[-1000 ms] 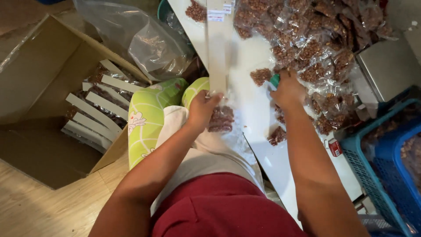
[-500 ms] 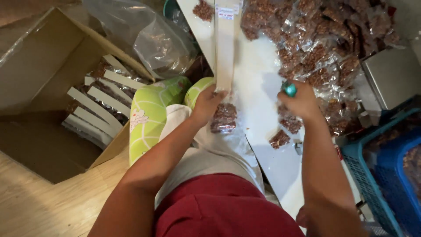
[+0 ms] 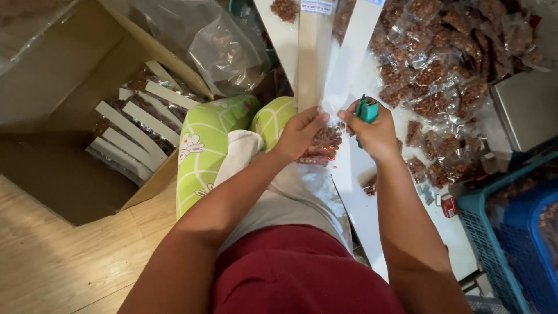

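Note:
My left hand pinches the top of a small clear bag of brown snack against a long pale cardboard strip lying on the white table. My right hand holds a small teal stapler in its palm and pinches the same bag top with its fingertips, right beside the left hand. A second white strip runs up from between the hands.
A heap of filled snack bags covers the table's far right. An open cardboard box with strips of packed bags stands at left. A green patterned cushion, a large plastic bag, a grey scale and blue baskets surround me.
My right hand came back from the heap of bags with the teal stapler and now meets the left hand at the bag top. The left hand stayed on the bag.

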